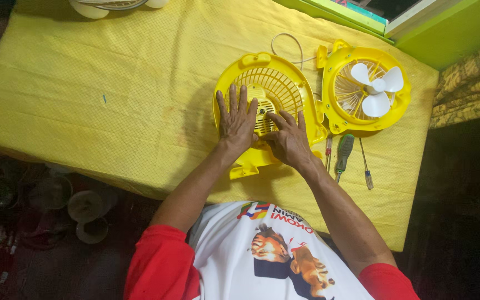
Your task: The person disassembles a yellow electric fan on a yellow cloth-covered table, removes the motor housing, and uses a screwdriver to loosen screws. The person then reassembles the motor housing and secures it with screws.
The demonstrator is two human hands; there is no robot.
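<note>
A yellow plastic fan cover (pixel 276 83) with a round grille lies flat on the yellow cloth. My left hand (pixel 236 118) rests on its left side, palm down with fingers spread. My right hand (pixel 288 139) lies on its lower middle, fingertips pressing near the centre hub of the grille. Whether those fingers pinch anything is hidden. To the right lies the other yellow fan half (pixel 365 89) with white blades (pixel 378 89).
Two screwdrivers (pixel 344 153) (pixel 365 166) lie just right of my right wrist. A thin white cord (pixel 287 41) loops behind the fan parts. The yellow-covered table (pixel 95 100) ends near my body. Round containers (pixel 84 208) sit on the dark floor at left.
</note>
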